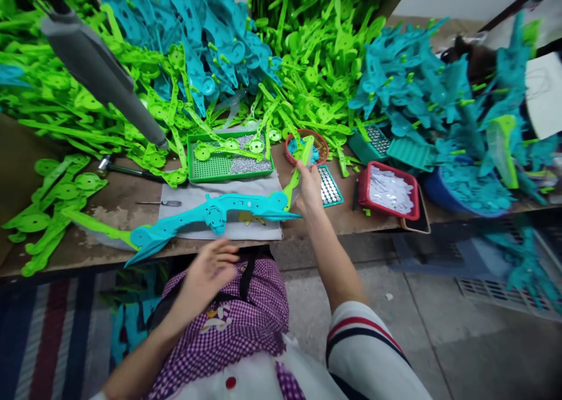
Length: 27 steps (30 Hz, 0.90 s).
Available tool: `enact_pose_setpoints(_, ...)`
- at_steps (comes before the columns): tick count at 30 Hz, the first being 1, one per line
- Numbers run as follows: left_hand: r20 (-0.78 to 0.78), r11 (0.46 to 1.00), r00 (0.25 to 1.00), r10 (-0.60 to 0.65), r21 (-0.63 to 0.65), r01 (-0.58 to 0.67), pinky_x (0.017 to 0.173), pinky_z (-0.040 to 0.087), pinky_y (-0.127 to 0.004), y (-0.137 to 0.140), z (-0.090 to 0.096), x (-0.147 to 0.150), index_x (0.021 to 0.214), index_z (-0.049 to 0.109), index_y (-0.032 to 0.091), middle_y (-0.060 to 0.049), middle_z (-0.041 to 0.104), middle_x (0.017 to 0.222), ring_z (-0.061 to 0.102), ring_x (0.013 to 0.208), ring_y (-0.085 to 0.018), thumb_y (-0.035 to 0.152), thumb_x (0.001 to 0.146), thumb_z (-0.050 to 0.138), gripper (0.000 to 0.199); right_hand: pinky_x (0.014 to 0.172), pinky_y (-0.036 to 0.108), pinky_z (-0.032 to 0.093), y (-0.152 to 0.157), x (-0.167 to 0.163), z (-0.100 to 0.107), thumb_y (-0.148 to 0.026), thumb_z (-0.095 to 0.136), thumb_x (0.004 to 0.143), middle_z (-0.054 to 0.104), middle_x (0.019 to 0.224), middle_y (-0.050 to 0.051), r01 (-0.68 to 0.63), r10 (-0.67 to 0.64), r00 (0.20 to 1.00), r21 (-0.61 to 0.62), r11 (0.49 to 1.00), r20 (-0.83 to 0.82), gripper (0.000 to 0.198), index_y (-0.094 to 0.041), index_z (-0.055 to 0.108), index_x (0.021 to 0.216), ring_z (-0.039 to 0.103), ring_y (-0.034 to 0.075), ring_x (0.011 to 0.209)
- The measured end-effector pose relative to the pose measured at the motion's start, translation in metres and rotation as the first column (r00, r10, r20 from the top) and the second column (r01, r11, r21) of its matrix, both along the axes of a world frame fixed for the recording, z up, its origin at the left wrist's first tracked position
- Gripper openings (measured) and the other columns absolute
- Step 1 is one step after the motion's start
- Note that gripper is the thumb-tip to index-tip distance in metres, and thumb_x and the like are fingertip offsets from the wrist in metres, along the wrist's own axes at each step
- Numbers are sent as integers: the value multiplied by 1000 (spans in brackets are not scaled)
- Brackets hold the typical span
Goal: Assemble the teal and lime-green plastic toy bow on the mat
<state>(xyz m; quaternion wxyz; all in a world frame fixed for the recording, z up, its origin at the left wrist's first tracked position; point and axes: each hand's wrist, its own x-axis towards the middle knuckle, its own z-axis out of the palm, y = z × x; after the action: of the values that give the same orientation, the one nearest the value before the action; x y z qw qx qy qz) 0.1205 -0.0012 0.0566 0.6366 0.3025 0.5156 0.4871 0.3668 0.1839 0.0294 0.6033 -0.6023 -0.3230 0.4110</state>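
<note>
While right hand [307, 186] grips green strip [298, 174], teal piece [219, 212] between both hands.

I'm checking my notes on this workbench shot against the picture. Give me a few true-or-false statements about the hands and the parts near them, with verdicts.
1. The right hand holds a green plastic strip. True.
2. The left hand grips the hammer. False: it hovers below the table edge, holding nothing; the hammer lies on the table.
3. A teal plastic part lies on a grey cloth. True.
4. The red tray holds green parts. False: it holds white pieces.
5. The green tray sits behind the grey cloth. True.
</note>
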Motion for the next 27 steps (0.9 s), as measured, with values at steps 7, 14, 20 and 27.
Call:
enact_pose_setpoints(7,365,975,930,50,-219,33,79,55,-28,69,-3,112,87,67,16,-5,72,96,68,88,-16,27,59,88,36,61,24,42,-13,-5,23,-55,71,67,53,69,-6,23,-23,1000,83,996,-7,43,-23,47,83,51,11,65)
enact_pose_setpoints(14,346,945,914,211,-310,-100,65,56,-23,67,2,125,76,67,15,0,72,78,67,70,-12,21,46,89,38,57,26,38,-14,18,32,-48,73,66,51,66,-6,-176,178,982,-39,984,63,36,-23,49,77,45,12,60)
enact_pose_setpoints(20,301,930,912,280,-320,-180,63,55,-23,66,5,124,69,64,16,3,70,69,65,64,-11,20,45,86,33,87,34,47,-32,15,26,-50,61,76,63,90,1,-81,45,958,117,990,283,31,-23,57,93,57,20,90)
enact_pose_setpoints(27,289,949,937,195,-297,-106,67,58,-27,73,-4,119,69,67,16,1,72,72,68,69,-14,23,40,89,37,103,38,43,-46,13,15,-57,52,83,63,113,5,-65,24,960,140,988,278,45,-25,56,115,56,22,111)
